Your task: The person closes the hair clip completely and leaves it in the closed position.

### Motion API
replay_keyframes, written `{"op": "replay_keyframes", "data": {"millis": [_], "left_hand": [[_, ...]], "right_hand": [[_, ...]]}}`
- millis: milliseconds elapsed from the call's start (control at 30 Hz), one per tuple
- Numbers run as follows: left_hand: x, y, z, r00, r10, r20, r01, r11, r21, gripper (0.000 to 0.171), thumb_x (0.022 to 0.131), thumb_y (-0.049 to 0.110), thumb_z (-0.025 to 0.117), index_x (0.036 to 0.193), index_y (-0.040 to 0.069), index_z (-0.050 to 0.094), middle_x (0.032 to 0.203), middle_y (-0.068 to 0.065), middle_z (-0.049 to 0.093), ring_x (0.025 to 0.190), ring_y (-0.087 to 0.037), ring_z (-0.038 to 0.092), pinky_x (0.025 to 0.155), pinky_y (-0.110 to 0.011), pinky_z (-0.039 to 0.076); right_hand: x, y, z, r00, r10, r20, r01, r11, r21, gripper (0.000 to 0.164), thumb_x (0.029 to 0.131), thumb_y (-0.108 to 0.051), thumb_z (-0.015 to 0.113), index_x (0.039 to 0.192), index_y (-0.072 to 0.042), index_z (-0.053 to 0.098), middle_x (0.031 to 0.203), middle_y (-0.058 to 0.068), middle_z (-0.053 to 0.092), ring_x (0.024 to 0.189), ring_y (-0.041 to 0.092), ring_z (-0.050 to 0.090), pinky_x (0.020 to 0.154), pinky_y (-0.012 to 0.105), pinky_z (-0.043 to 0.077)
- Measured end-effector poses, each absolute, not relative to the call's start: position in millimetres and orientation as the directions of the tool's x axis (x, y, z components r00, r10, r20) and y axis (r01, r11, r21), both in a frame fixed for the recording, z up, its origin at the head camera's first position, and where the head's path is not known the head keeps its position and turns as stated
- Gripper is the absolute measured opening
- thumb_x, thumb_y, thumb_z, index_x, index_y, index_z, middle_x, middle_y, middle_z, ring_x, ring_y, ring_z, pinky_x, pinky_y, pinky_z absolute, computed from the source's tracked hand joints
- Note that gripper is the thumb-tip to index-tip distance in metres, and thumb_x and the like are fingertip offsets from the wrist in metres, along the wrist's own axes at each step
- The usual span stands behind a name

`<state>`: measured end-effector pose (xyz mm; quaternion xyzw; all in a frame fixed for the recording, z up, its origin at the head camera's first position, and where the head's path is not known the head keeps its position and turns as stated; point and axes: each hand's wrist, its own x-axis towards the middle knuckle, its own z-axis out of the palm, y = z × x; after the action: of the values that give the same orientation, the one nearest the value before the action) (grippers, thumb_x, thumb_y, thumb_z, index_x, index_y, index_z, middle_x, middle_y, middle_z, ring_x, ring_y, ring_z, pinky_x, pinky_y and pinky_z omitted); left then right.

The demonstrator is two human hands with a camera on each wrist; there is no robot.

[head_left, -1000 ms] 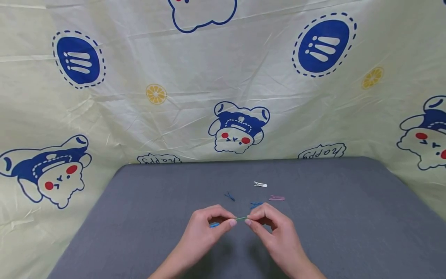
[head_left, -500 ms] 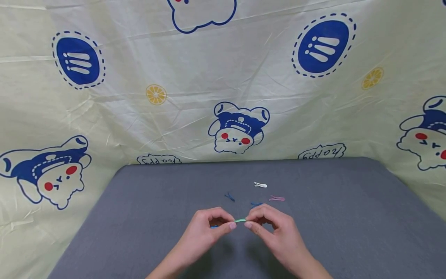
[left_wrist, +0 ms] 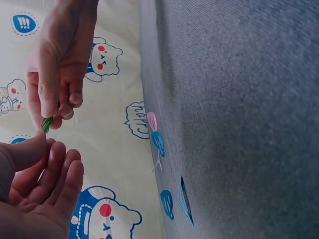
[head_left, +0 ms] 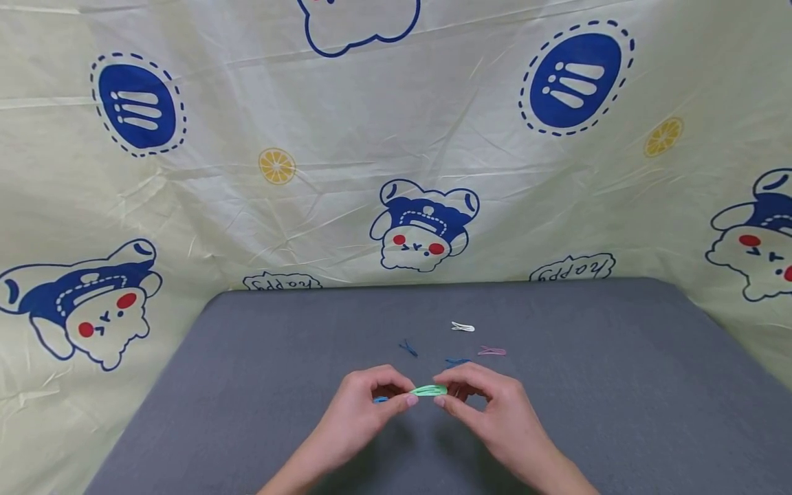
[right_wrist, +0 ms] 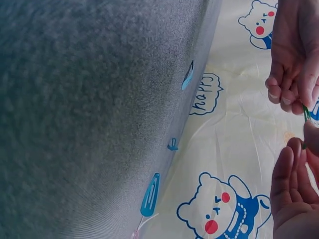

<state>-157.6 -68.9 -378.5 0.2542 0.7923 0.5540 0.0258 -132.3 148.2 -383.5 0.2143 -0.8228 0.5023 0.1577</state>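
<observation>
A green snap hair clip (head_left: 430, 390) is held up over the grey table, lying level between both hands. My left hand (head_left: 365, 405) pinches its left end between thumb and forefinger. At the other end, the thumb and forefinger of my right hand (head_left: 491, 405) sit around the clip's rounded tip, which shows between them. In the left wrist view the green clip (left_wrist: 47, 123) bridges the two hands' fingertips. A light blue hair clip (head_left: 380, 399) on the table is partly hidden behind my left fingers.
Beyond the hands lie a white hair clip (head_left: 462, 327), a pink hair clip (head_left: 491, 351), a dark blue hair clip (head_left: 408, 348) and a blue hair clip (head_left: 456, 362), partly covered by the right hand. The grey table (head_left: 278, 344) ends at a printed curtain (head_left: 334, 227).
The green clip has turned from edge-on to showing its flat face. The right fingertips have parted slightly, baring more of its right end. The left hand keeps its pinch.
</observation>
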Motion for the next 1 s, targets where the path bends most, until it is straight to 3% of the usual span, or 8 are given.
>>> {"op": "replay_keyframes", "data": {"millis": [267,600,800,1000], "left_hand": [[-156.1,-68.3,-382.5,-0.838,0.435,0.330,0.489,0.329,0.808,0.004,0.088,0.013,0.075,0.090,0.017,0.075,0.083,0.014,0.063,0.074,-0.007,0.056,0.071,-0.027,0.051],[-160.1,-67.4,-381.0,-0.803,0.474,0.362,0.546,0.339,0.767,0.010,0.087,0.008,0.074,0.092,0.016,0.076,0.086,0.015,0.064,0.074,-0.005,0.056,0.069,-0.025,0.051],[-161.4,-67.9,-382.4,-0.800,0.466,0.379,0.559,0.347,0.753,0.009,0.087,0.010,0.076,0.092,0.018,0.076,0.086,0.015,0.064,0.075,-0.004,0.057,0.069,-0.024,0.051],[-163.4,-70.7,-384.0,-0.779,0.461,0.425,0.596,0.334,0.730,0.008,0.084,0.010,0.078,0.089,0.015,0.077,0.084,0.015,0.064,0.076,-0.003,0.059,0.069,-0.028,0.052]], "right_hand": [[-133.9,150.9,-386.3,-0.861,-0.243,0.446,-0.508,0.436,-0.743,0.026,0.081,-0.010,0.080,0.098,-0.029,0.073,0.091,-0.017,0.066,0.077,0.006,0.063,0.069,0.027,0.054],[-136.0,155.1,-387.1,-0.848,-0.269,0.456,-0.529,0.436,-0.728,0.028,0.080,-0.008,0.081,0.096,-0.029,0.071,0.085,-0.016,0.064,0.073,0.006,0.063,0.065,0.027,0.053],[-137.3,156.7,-386.9,-0.838,-0.304,0.454,-0.546,0.428,-0.721,0.020,0.083,-0.016,0.079,0.096,-0.029,0.072,0.088,-0.015,0.064,0.073,0.006,0.062,0.066,0.027,0.053],[-142.3,156.2,-387.1,-0.815,-0.323,0.482,-0.580,0.429,-0.693,0.022,0.082,-0.014,0.080,0.097,-0.030,0.073,0.090,-0.016,0.064,0.074,0.005,0.060,0.067,0.025,0.052]]}}
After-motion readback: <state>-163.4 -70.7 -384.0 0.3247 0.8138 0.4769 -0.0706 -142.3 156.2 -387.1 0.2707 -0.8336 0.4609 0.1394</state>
